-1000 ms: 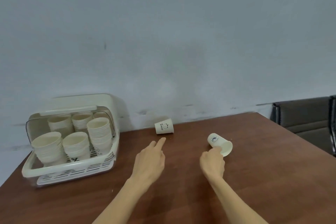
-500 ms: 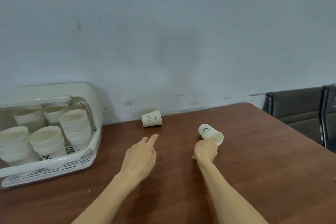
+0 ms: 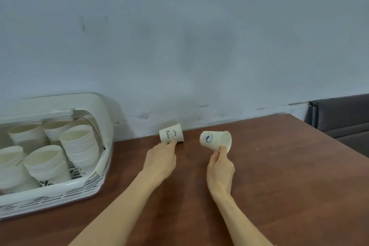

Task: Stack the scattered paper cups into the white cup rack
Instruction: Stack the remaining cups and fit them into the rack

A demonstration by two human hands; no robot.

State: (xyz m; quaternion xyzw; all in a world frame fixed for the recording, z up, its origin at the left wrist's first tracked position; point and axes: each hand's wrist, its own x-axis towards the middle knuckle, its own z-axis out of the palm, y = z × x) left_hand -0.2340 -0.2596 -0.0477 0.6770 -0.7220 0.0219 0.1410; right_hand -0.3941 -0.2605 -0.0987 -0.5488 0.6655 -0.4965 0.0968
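Right hand is pinching the whale cup by its rim just off the desk, left hand has fingertips on the Bear cup lying by the wall, grip unclear, and both look featherlight and crushable, so hold gently near the rim before the rack.

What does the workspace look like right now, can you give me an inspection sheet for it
Surface: brown wooden table, bare at right.
Job's things: Bear cup on its side by the wall; whale cup lifted, tilted; white cup rack at left, open, holding cup stacks.
Clutter: nothing seen.
Grippers: left hand fingertips on the Bear cup; right hand pinches the whale cup's rim.
Cables: nothing seen.
Surroundings: scuffed grey wall, dark chair at right.
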